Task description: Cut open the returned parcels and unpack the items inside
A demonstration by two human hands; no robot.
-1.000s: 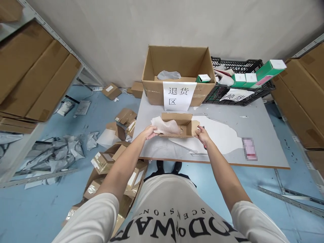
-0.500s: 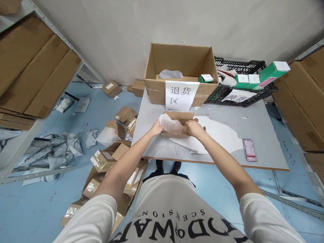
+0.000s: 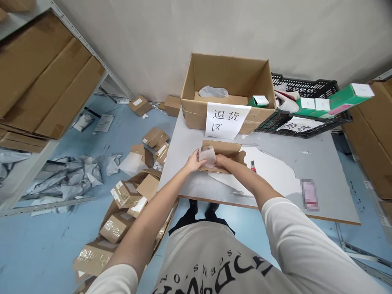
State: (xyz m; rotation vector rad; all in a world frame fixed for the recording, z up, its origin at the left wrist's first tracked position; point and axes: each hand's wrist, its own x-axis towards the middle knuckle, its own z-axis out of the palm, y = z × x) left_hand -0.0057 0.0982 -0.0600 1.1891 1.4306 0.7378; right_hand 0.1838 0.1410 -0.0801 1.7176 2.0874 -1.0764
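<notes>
A small open cardboard box (image 3: 228,149) lies on the grey table (image 3: 321,163) in front of me. A pale, crumpled wrapping sheet (image 3: 207,155) sticks out of its left end. My left hand (image 3: 193,160) grips the sheet at the box's left side. My right hand (image 3: 221,161) has crossed over to the same spot and presses on the sheet beside my left hand. Both hands are closed around the wrapping.
A large open carton with a white paper sign (image 3: 226,119) stands at the table's back edge. A black crate (image 3: 306,110) with green and white boxes sits to its right. A white sheet (image 3: 272,167) and a small red tool (image 3: 253,165) lie on the table. Cardboard scraps (image 3: 128,196) litter the floor at left.
My right hand left the box's right flap and moved left onto the wrapping sheet beside my left hand. The sheet is now bunched smaller. The view shifted slightly to the left.
</notes>
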